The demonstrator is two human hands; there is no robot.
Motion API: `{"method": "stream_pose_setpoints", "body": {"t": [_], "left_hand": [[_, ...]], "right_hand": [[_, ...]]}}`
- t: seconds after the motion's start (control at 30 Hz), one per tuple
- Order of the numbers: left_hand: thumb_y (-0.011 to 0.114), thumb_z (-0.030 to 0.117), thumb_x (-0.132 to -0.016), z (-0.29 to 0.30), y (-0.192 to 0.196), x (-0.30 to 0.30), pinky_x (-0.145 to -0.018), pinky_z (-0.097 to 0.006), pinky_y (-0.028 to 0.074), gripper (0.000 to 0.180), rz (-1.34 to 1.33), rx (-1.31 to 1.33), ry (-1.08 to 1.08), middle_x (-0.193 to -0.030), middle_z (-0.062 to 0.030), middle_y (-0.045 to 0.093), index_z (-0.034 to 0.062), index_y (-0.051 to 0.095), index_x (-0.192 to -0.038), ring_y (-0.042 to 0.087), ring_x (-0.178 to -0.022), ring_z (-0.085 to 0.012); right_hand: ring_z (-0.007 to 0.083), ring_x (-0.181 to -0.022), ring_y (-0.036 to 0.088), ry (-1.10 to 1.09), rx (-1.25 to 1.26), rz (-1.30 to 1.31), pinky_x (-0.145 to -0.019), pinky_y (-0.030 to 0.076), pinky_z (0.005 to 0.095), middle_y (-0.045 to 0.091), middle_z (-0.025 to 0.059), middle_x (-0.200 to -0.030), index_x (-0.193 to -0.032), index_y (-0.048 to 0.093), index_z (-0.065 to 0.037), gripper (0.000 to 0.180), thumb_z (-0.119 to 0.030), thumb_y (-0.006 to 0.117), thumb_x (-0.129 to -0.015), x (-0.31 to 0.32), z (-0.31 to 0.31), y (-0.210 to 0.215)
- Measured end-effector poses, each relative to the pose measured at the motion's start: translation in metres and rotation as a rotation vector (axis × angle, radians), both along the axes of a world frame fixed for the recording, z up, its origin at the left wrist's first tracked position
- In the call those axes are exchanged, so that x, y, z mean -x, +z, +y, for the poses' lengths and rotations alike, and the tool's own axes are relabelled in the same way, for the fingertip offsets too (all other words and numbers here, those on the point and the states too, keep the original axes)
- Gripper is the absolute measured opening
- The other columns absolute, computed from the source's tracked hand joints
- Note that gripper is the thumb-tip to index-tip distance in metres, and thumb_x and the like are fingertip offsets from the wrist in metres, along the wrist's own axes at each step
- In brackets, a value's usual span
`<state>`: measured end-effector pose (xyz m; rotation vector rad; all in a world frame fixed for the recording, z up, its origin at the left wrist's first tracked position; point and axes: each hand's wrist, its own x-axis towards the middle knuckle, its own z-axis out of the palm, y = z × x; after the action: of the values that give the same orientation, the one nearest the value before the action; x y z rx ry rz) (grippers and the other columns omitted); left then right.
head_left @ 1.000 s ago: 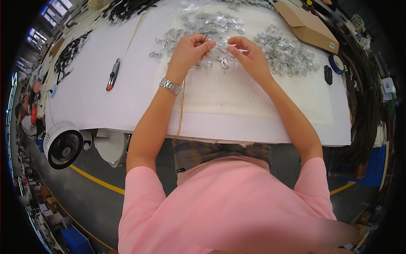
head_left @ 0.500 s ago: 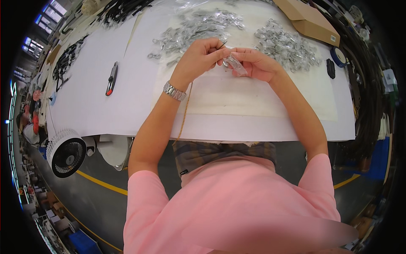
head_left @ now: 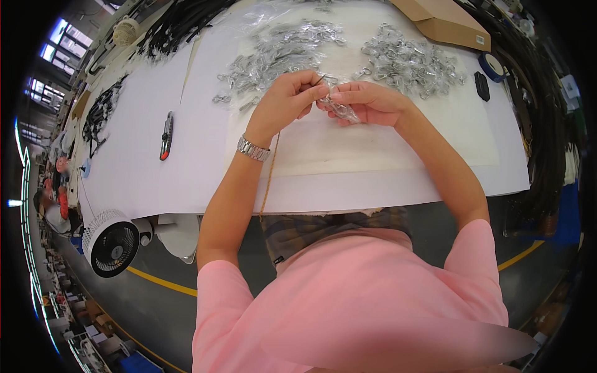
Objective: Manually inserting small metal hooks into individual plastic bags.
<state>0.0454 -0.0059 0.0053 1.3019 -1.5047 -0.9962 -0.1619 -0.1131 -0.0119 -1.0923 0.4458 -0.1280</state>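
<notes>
Between left hand (head_left: 291,98) and right hand (head_left: 377,103), I see plastic-wrapped metal clasp (head_left: 342,112), right pinching it, left clamped on dark strip (head_left: 321,79).

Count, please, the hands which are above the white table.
2: the left hand, pinching a thin dark item, and the right hand, beside it, holding a clear packet. Parts of each hand are hidden, but no third hand shows there.

Thin, glossy, crinkled clear plastic is seen on the pouch (head_left: 344,113) at upper centre and the packets (head_left: 413,62) piled beyond, around shiny silvery metal. On the counter (head_left: 385,188) a smooth, matt white finish is shown; matt brown cardboard is presented by the upper-right carton (head_left: 444,22), polished metal by the watch band (head_left: 253,148).
</notes>
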Motion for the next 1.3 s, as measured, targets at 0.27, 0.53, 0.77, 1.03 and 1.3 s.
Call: {"method": "stream_pose_setpoints", "body": {"t": [0.27, 0.53, 0.77, 1.03, 1.3], "left_hand": [[0.068, 0.02, -0.1, -0.006, 0.001, 0.021, -0.047, -0.021, 0.034, 0.021, -0.078, -0.097, 0.09, -0.072, -0.0007, 0.066, 0.003, 0.067, -0.089, 0.046, -0.052, -0.0027], [0.067, 0.02, -0.102, -0.025, 0.013, 0.04, -0.047, -0.021, 0.03, 0.021, 0.154, -0.071, 0.131, -0.071, 0.0007, 0.063, 0.0021, 0.068, -0.091, 0.044, -0.053, -0.0022], [0.068, 0.019, -0.1, -0.02, -0.01, 0.031, -0.051, -0.029, 0.039, 0.022, -0.387, 0.134, 0.099, -0.068, -0.0051, 0.063, 0.0015, 0.07, -0.086, 0.052, -0.055, -0.0111], [0.07, 0.013, -0.097, -0.02, -0.016, 0.039, -0.059, -0.029, 0.047, 0.013, -0.613, 0.58, 0.213, -0.079, -0.0079, 0.071, 0.0006, 0.071, -0.101, 0.062, -0.063, -0.0142], [0.068, 0.021, -0.102, -0.014, -0.001, 0.045, -0.048, -0.02, 0.036, 0.026, 0.011, -0.07, 0.18, -0.086, -0.0046, 0.074, -0.0017, 0.07, -0.113, 0.049, -0.055, -0.0026]], "right_hand": [[0.0044, -0.064, 0.052, -0.084, 0.379, 0.029, -0.057, 0.037, 0.0214, 0.062, -0.0044, -0.075, -0.091, 0.067, -0.009, 0.018, -0.022, 0.079, -0.092, 0.013, -0.01, -0.003], [0.0061, -0.061, 0.05, -0.177, 0.249, 0.018, -0.056, 0.038, 0.0227, 0.057, -0.0044, -0.069, -0.089, 0.078, -0.005, 0.025, -0.029, 0.084, -0.086, 0.026, -0.018, -0.001], [0.01, -0.076, 0.068, -0.025, 0.202, 0.013, -0.067, 0.052, 0.0217, 0.075, 0.0067, -0.092, -0.101, 0.074, -0.003, 0.025, -0.028, 0.073, -0.098, 0.027, -0.015, -0.003], [0.0156, -0.086, 0.075, -0.031, 0.094, 0.064, -0.078, 0.062, 0.0313, 0.077, 0.0124, -0.104, -0.114, 0.069, -0.002, 0.027, -0.026, 0.064, -0.104, 0.024, -0.014, -0.006], [0.0147, -0.106, 0.07, -0.553, 0.121, -0.194, -0.095, 0.056, 0.0335, 0.074, 0.0097, -0.119, -0.123, 0.069, -0.003, 0.032, -0.028, 0.065, -0.104, 0.021, -0.003, -0.003]]}}
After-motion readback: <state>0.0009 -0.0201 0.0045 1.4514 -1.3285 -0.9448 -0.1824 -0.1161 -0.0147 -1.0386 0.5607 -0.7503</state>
